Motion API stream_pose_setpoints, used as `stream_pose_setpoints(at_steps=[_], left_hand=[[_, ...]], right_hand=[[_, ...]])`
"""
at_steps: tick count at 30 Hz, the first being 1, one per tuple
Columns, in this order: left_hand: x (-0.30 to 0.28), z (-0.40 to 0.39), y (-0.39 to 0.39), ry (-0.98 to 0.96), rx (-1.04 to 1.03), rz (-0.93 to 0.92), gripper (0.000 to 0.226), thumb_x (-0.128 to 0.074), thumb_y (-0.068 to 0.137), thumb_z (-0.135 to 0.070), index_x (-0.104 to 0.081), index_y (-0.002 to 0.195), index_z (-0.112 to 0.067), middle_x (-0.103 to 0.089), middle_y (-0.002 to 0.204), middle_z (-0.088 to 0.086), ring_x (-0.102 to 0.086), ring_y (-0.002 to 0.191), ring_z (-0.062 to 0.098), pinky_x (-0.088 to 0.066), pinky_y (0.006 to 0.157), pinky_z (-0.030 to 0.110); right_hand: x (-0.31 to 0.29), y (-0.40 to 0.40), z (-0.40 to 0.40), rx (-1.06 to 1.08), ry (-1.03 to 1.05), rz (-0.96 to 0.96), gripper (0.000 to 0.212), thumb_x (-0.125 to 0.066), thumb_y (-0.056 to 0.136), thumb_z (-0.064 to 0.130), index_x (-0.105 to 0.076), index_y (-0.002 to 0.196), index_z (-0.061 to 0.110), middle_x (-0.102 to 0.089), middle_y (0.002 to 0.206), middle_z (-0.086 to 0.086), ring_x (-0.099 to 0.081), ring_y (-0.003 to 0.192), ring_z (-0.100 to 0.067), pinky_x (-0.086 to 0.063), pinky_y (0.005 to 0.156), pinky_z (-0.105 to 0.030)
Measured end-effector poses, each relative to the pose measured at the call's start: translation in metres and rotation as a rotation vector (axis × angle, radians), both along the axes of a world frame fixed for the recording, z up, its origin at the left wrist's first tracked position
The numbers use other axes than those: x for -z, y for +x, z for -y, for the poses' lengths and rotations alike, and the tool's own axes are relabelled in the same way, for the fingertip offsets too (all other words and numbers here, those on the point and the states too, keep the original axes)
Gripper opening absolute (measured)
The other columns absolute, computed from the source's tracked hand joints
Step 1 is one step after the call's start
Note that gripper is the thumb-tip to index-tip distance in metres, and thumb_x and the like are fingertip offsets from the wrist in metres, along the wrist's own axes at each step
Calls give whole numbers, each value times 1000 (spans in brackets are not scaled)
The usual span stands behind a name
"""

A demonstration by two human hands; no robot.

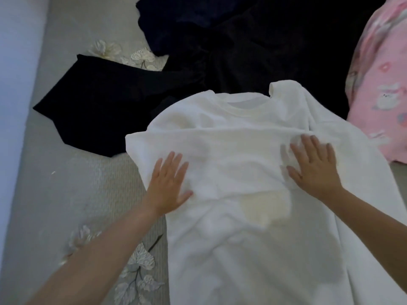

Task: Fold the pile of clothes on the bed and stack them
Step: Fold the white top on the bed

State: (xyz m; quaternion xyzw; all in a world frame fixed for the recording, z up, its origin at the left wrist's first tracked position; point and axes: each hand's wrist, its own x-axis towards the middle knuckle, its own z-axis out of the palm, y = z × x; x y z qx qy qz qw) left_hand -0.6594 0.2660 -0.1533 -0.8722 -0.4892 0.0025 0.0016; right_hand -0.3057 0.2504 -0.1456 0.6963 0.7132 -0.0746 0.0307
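Grey quilted bedspread (83,194), stitched with pale flowers, covers the left of the view. On it, further back, a black garment (92,111) lies spread flat, and behind it to the right a heap of dark clothes (253,45) waits unfolded; how many pieces are in it I cannot tell. Nearer the middle, the left hand (169,183) presses flat, fingers straight, on the left side of a white T-shirt (242,249). That shirt lies spread on the bed with its collar away from the person, one sleeve turned across the chest and wrinkles lower down. The right hand (312,168) rests on the shirt's right side, palm down, fingers spread, gripping nothing. At the far right edge sits pink printed fabric (383,84). By my reading the task is early: the shirt is only being smoothed or part-folded, no finished stack shows, and the dark pile remains to do.
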Motion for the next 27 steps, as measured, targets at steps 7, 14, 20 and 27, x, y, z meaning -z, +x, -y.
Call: stream_pose_setpoints(at_steps=[7,14,20,27], left_hand=[[30,47,-37,-145,-118,-42,69,-58,60,15,-35,124,3,-50,121,38,-41,118,51,-24,106,52],[17,29,-40,-520,-240,-420,64,-34,93,-3,1,146,-5,7,155,13,5,143,28,-8,113,42],[-11,40,18,-402,-127,-121,58,-33,85,10,-22,142,2,-17,149,27,-14,140,39,-14,111,45],[4,111,139,-623,46,73,70,-50,92,-29,-12,143,1,-5,152,22,-3,142,36,-4,115,38]], right_hand=[[22,14,19,-184,-302,55,91,0,87,67,-46,132,3,-41,133,-34,-39,120,-55,-29,96,-65],[19,12,3,-33,-419,-92,97,10,71,72,-20,146,17,-6,155,-13,-6,144,-27,-6,113,-39],[-17,57,60,269,-10,-252,52,-52,79,26,-56,118,-7,-55,123,-27,-47,121,-40,-27,103,-53],[-20,96,254,768,-408,-135,97,-55,72,69,-50,117,-17,-46,124,-39,-45,116,-51,-41,93,-60]])
